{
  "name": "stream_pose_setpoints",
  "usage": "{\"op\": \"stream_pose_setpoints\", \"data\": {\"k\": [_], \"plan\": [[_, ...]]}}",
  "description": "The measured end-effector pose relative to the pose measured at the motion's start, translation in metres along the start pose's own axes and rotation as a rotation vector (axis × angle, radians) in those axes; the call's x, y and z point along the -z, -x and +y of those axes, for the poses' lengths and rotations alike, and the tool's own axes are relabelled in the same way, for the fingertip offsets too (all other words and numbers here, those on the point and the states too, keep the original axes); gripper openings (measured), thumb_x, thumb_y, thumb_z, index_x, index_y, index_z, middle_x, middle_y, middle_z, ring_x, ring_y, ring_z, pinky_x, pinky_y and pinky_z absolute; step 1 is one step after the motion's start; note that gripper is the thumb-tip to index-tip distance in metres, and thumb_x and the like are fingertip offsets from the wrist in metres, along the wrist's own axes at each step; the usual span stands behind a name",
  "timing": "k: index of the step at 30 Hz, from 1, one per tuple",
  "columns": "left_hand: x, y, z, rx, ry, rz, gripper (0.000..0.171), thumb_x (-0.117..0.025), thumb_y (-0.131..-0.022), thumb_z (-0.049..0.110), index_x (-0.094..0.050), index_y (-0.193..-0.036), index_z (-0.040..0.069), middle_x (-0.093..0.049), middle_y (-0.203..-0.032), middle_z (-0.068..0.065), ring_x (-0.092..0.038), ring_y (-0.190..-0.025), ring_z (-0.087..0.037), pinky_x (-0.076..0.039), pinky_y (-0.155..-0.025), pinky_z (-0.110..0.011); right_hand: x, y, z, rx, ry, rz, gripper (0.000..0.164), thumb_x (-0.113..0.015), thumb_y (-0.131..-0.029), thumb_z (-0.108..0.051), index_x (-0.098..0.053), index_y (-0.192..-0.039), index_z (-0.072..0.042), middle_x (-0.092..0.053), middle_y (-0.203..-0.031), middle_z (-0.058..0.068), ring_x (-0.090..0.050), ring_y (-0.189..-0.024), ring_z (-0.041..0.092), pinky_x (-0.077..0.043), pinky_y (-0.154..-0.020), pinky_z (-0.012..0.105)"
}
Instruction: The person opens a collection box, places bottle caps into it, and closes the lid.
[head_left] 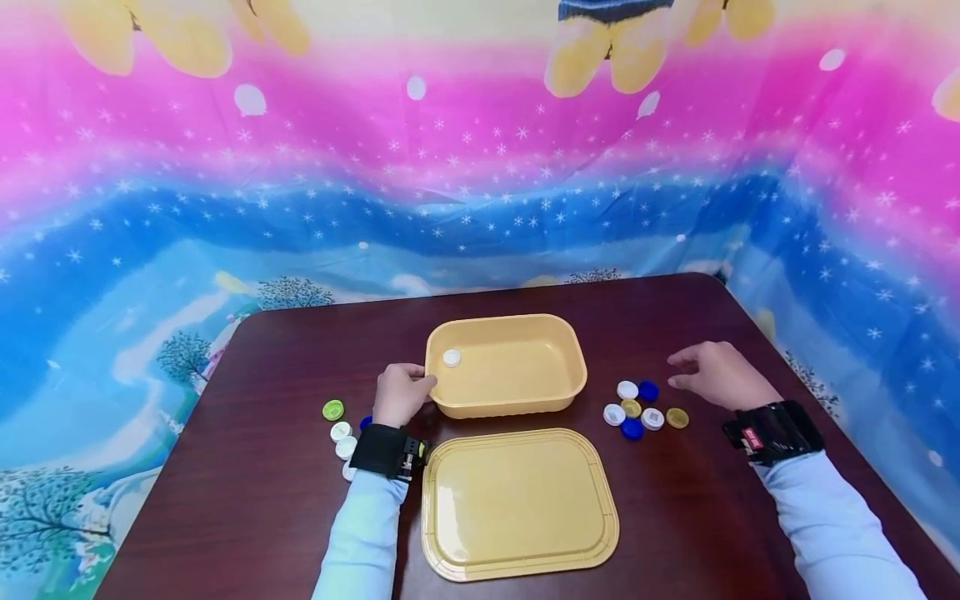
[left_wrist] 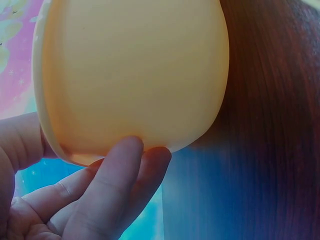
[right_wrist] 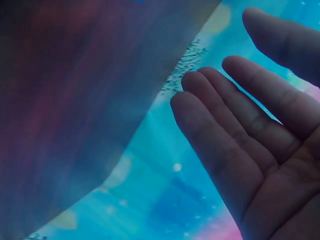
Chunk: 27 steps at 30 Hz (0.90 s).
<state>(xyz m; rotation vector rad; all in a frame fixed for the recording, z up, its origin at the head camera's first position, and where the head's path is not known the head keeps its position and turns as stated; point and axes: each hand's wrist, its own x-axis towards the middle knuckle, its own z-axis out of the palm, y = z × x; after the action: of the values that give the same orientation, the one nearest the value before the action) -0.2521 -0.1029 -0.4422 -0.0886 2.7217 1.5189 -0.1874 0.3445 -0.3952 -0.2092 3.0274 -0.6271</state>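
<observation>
A yellow rectangular plastic box (head_left: 510, 408) stands upright on the table with one white bottle cap (head_left: 452, 357) inside, near its left end. My left hand (head_left: 400, 396) grips the box's left end; in the left wrist view the fingers (left_wrist: 112, 175) lie against its wall at the rim. My right hand (head_left: 720, 375) hovers to the right of a group of white, blue and gold bottle caps (head_left: 652, 419). It holds nothing, and its fingers (right_wrist: 215, 135) are loosely extended and apart in the right wrist view.
The box's yellow lid (head_left: 521, 504) lies flat in front of it. More bottle caps, including a green one (head_left: 333, 410) and several white ones (head_left: 346, 448), lie left of my left wrist, partly hidden by it. A patterned cloth (head_left: 480, 167) hangs behind the dark table (head_left: 262, 417).
</observation>
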Motion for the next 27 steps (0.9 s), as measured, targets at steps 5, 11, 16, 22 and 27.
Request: {"op": "stream_pose_setpoints", "data": {"k": [5,11,16,22,27], "plan": [[0.0,0.0,-0.001,-0.005,-0.004,0.003,0.024,-0.066,-0.089,0.015,-0.073,-0.104,-0.002,-0.072,-0.085,-0.012,-0.069,-0.07,-0.019,-0.057,-0.07,-0.034,-0.015,0.009,0.009,-0.037,-0.021,-0.07,0.037,-0.074,-0.086,-0.014,-0.067,-0.114,0.007,-0.068,-0.105,0.022,-0.065,-0.093,0.035,-0.056,-0.073,0.046],[0.0,-0.001,-0.001,-0.006,0.009,0.001,0.024,-0.065,-0.089,0.015,-0.073,-0.105,-0.002,-0.072,-0.086,-0.013,-0.07,-0.071,-0.021,-0.057,-0.071,-0.035,-0.03,0.014,0.014,-0.082,-0.06,-0.123,0.042,-0.076,-0.084,-0.019,-0.067,-0.115,0.006,-0.066,-0.109,0.023,-0.061,-0.1,0.041,-0.055,-0.076,0.051],[0.001,-0.001,0.0,0.004,0.01,0.005,0.025,-0.065,-0.09,0.015,-0.073,-0.106,-0.002,-0.072,-0.087,-0.013,-0.069,-0.071,-0.021,-0.057,-0.071,-0.035,-0.035,0.015,0.016,-0.092,-0.062,-0.138,0.037,-0.076,-0.084,-0.016,-0.068,-0.113,0.006,-0.068,-0.106,0.021,-0.063,-0.092,0.034,-0.055,-0.074,0.049],[0.002,-0.002,-0.001,-0.007,0.006,0.003,0.024,-0.065,-0.09,0.015,-0.073,-0.106,-0.001,-0.071,-0.086,-0.012,-0.069,-0.071,-0.02,-0.057,-0.071,-0.035,-0.043,0.017,0.014,-0.093,-0.04,-0.119,0.035,-0.078,-0.081,-0.011,-0.07,-0.111,0.006,-0.067,-0.103,0.021,-0.06,-0.081,0.025,-0.054,-0.068,0.042],[0.0,-0.002,-0.001,0.004,0.001,0.001,0.023,-0.066,-0.09,0.016,-0.073,-0.105,-0.001,-0.071,-0.085,-0.011,-0.068,-0.07,-0.02,-0.057,-0.07,-0.034,-0.048,0.019,0.015,-0.087,-0.001,-0.084,0.032,-0.078,-0.08,-0.009,-0.071,-0.107,0.006,-0.067,-0.102,0.022,-0.059,-0.082,0.028,-0.054,-0.071,0.047]]}}
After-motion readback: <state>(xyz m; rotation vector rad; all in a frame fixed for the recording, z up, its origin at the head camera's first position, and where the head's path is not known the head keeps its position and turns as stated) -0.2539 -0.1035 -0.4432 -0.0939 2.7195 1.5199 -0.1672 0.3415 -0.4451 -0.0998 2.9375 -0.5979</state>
